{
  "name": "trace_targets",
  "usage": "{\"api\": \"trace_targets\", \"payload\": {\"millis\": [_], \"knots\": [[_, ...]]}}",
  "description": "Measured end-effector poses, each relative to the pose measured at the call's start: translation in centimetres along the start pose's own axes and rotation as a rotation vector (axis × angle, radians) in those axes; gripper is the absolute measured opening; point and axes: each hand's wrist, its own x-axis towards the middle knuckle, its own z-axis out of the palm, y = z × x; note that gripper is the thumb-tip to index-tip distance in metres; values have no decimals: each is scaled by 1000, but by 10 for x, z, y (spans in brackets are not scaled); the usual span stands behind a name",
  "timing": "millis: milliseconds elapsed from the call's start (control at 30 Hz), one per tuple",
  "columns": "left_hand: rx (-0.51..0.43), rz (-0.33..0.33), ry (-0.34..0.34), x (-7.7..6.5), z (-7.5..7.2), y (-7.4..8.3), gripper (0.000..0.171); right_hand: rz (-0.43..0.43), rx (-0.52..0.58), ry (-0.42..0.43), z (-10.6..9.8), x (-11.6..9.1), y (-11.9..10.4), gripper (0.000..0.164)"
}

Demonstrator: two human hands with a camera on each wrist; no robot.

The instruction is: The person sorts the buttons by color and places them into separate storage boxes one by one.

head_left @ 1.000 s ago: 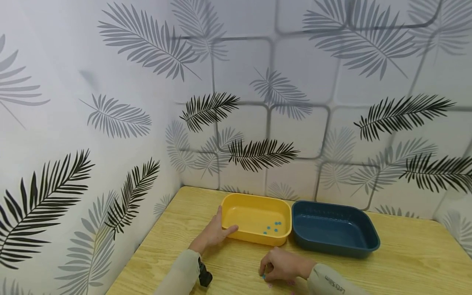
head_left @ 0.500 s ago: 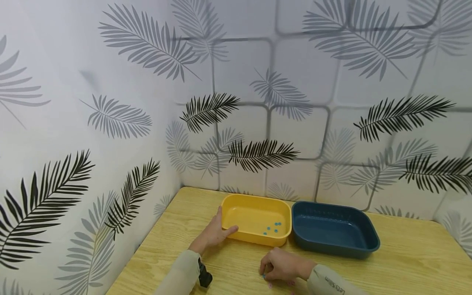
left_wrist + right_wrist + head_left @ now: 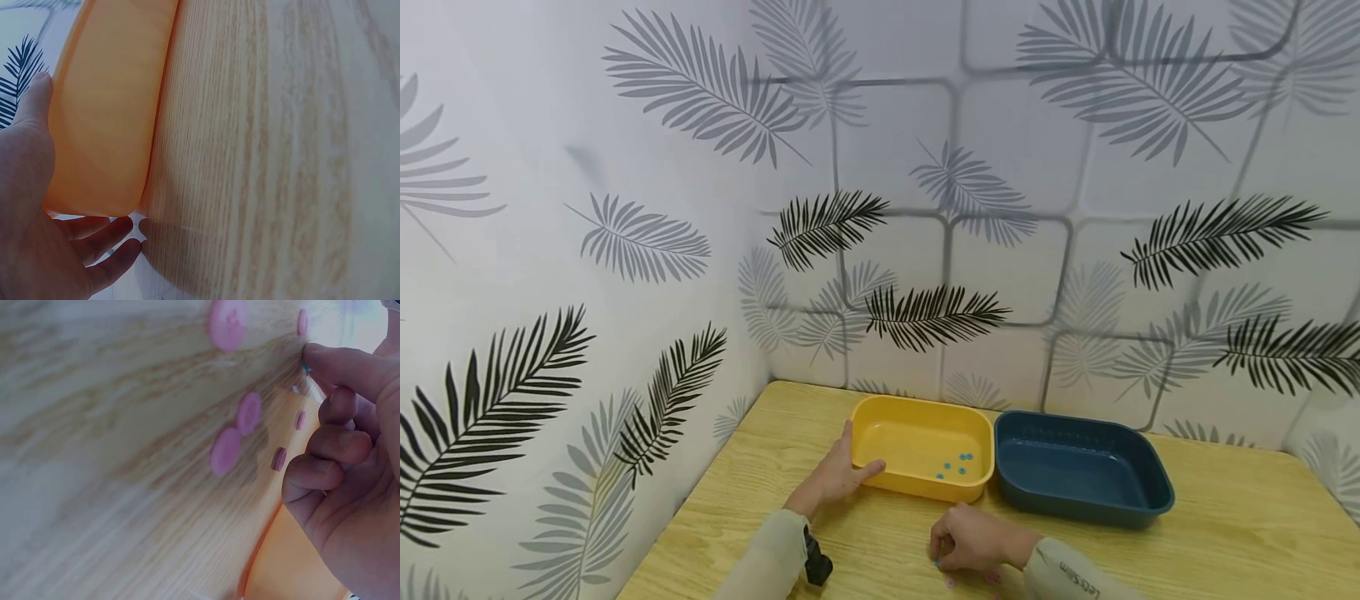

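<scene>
In the head view, my left hand point(image 3: 833, 477) holds the left end of a yellow plastic bin point(image 3: 917, 482). The left wrist view shows its thumb at the bin's rim and the other fingers bent around the end wall. Several small blue buttons point(image 3: 962, 472) lie inside the bin toward its right end. In front of the bin, my right hand point(image 3: 973, 537) is down at the tabletop, thumb and index finger pinching a blue button point(image 3: 306, 367), mostly covered by the fingertips. Several pink buttons point(image 3: 225, 451) lie on the wood around this hand.
A dark blue bin point(image 3: 1078, 467) stands right beside the yellow one, on its right. Both sit on a light wood table point(image 3: 1240, 508) near a leaf-patterned wall point(image 3: 895, 250). Another patterned wall runs along the table's left side.
Both hands stay practically where they were. The head view has shifted very slightly.
</scene>
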Motion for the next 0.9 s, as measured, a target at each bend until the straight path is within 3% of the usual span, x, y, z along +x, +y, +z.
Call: {"api": "trace_targets", "payload": {"millis": [300,567,900], "knots": [[13,2,2,2,0,1,105,-16,8,-12,-2,-1,3,12],[19,1,-4,1,0,0,103,-77,147,45,-10,-8,2,9],[31,-17,-2,0,0,1,107,-97,128,93,-24,-15,3,7]]}}
